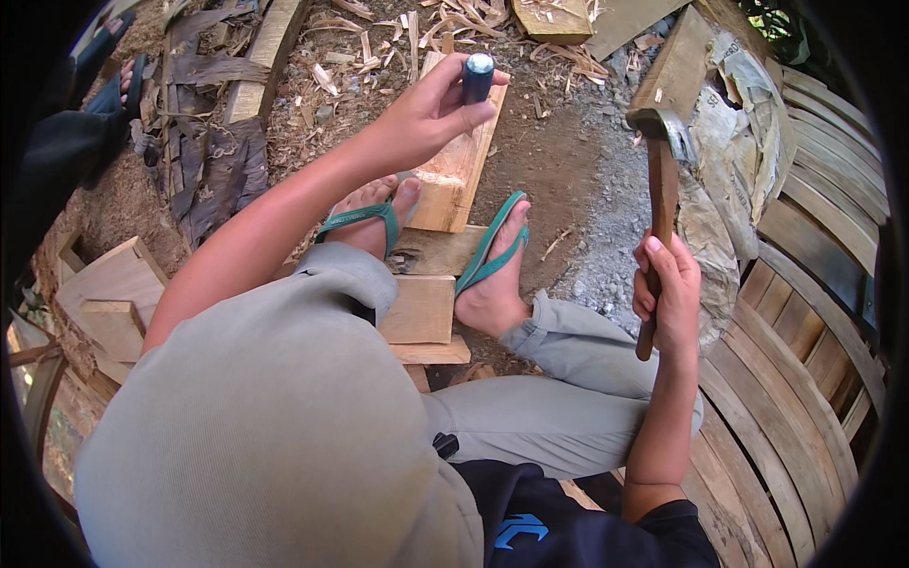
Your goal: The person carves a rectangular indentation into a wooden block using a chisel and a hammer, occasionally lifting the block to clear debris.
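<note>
My left hand [421, 123] is closed around the dark blue handle of what looks like a chisel [478, 83], its pale, worn end facing up. Its blade is hidden below my fingers. Under that hand lies a thick wooden board [453, 199] with a rough, cut patch, pointing away from me. In my right hand [674, 293] is a claw hammer [663, 180], gripped low on its brown wooden handle. The hammer's metal head is raised to the right of the board, apart from the chisel.
My feet in green flip-flops [494, 251] flank the board's near end. Short wood blocks [417, 308] lie between my legs. Wood shavings [464, 19] litter the ground ahead. Stacked curved slats [786, 379] stand at right, beside a crumpled sack [734, 180]. Another person's foot [128, 80] shows at far left.
</note>
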Action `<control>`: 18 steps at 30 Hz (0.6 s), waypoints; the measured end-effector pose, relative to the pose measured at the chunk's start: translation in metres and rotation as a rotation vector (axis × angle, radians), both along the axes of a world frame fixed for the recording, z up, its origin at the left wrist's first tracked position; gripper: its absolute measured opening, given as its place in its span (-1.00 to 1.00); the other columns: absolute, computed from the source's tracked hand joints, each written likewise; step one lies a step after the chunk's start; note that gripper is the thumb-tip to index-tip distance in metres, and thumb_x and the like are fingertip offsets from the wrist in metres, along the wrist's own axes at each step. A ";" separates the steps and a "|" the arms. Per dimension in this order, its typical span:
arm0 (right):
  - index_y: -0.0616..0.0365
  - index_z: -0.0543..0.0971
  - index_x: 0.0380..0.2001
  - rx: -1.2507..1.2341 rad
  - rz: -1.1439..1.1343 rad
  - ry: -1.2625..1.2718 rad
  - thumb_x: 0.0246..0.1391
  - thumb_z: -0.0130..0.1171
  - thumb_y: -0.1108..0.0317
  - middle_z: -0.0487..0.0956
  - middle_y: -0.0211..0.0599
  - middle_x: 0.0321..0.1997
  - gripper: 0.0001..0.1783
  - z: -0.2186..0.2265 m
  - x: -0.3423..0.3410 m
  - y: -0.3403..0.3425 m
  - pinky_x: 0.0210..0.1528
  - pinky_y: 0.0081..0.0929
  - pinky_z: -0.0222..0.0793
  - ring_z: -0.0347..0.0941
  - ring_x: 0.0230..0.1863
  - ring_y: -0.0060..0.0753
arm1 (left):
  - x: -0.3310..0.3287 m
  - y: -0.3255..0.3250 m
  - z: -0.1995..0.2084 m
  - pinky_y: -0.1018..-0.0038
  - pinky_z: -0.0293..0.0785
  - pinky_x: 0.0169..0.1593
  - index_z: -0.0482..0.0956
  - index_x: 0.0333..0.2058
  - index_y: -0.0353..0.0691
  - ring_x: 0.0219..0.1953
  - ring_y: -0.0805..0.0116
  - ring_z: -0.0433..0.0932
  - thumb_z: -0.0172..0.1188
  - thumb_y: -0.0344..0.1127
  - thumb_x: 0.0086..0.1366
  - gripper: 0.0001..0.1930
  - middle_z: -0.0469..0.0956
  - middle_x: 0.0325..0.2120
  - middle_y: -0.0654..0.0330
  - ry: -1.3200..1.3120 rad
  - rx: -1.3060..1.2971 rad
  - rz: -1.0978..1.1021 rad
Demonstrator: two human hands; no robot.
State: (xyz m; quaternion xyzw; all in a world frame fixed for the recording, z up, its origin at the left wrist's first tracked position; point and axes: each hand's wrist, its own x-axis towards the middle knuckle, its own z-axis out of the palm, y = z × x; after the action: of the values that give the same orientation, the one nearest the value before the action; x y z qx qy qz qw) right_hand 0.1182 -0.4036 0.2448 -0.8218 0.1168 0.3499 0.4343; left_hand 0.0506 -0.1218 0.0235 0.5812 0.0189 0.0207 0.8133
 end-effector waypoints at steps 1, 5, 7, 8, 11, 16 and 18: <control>0.09 0.45 -0.28 0.002 0.032 -0.010 0.40 0.15 0.24 0.28 -0.67 -0.60 -0.80 -0.001 -0.001 0.006 -0.76 -0.74 0.03 0.12 -0.75 -0.84 | 0.001 -0.001 0.003 0.28 0.37 0.37 0.34 0.21 -0.18 0.34 0.26 0.38 0.26 -0.40 0.41 -0.54 0.43 0.20 0.09 0.023 0.046 -0.015; 0.19 0.53 -0.15 0.010 0.118 -0.049 0.38 0.18 0.23 0.30 -0.68 -0.60 -0.77 -0.003 0.002 0.016 -0.75 -0.75 0.05 0.13 -0.74 -0.86 | 0.008 0.010 0.000 0.35 0.57 0.18 0.56 0.00 -0.30 0.08 0.41 0.58 0.49 -0.34 0.22 -0.58 0.54 0.00 0.17 0.008 0.437 0.133; 0.23 0.54 -0.08 0.035 0.135 -0.056 0.38 0.19 0.24 0.32 -0.68 -0.59 -0.74 -0.003 0.001 0.018 -0.74 -0.74 0.05 0.13 -0.74 -0.87 | 0.005 0.010 0.007 0.42 0.64 0.10 0.60 -0.06 -0.33 -0.05 0.43 0.64 0.50 -0.42 0.17 -0.62 0.60 -0.10 0.19 0.090 0.147 0.149; 0.24 0.54 -0.06 0.029 0.145 -0.057 0.37 0.20 0.24 0.33 -0.68 -0.59 -0.73 -0.002 0.000 0.018 -0.74 -0.74 0.04 0.14 -0.73 -0.87 | 0.004 0.010 0.005 0.43 0.65 0.09 0.59 -0.05 -0.34 -0.07 0.43 0.65 0.49 -0.44 0.18 -0.62 0.62 -0.12 0.19 0.066 0.097 0.174; 0.26 0.54 -0.03 0.014 0.162 -0.058 0.37 0.22 0.26 0.35 -0.68 -0.58 -0.71 -0.003 -0.001 0.017 -0.73 -0.74 0.03 0.14 -0.73 -0.88 | -0.002 0.011 0.007 0.41 0.66 0.12 0.57 -0.03 -0.34 -0.04 0.42 0.65 0.42 -0.53 0.22 -0.66 0.64 -0.14 0.19 0.038 0.039 0.218; 0.26 0.55 -0.02 0.003 0.136 -0.050 0.36 0.23 0.27 0.36 -0.68 -0.56 -0.71 -0.006 -0.004 0.020 -0.73 -0.74 0.02 0.15 -0.72 -0.88 | -0.008 0.006 0.010 0.39 0.65 0.14 0.57 -0.05 -0.34 -0.01 0.41 0.63 0.38 -0.58 0.24 -0.69 0.64 -0.14 0.19 0.031 0.060 0.254; 0.26 0.56 -0.03 0.000 0.152 -0.051 0.36 0.23 0.26 0.38 -0.67 -0.55 -0.71 -0.007 -0.004 0.019 -0.73 -0.75 0.02 0.16 -0.72 -0.88 | -0.009 0.004 0.009 0.40 0.65 0.14 0.57 -0.05 -0.34 -0.02 0.41 0.64 0.38 -0.58 0.24 -0.69 0.64 -0.14 0.19 -0.004 0.042 0.271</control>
State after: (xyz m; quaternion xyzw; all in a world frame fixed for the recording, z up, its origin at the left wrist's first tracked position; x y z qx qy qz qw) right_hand 0.1141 -0.3845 0.2382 -0.8370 0.0429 0.3607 0.4093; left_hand 0.0420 -0.1173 0.0325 0.5902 0.0952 0.1320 0.7906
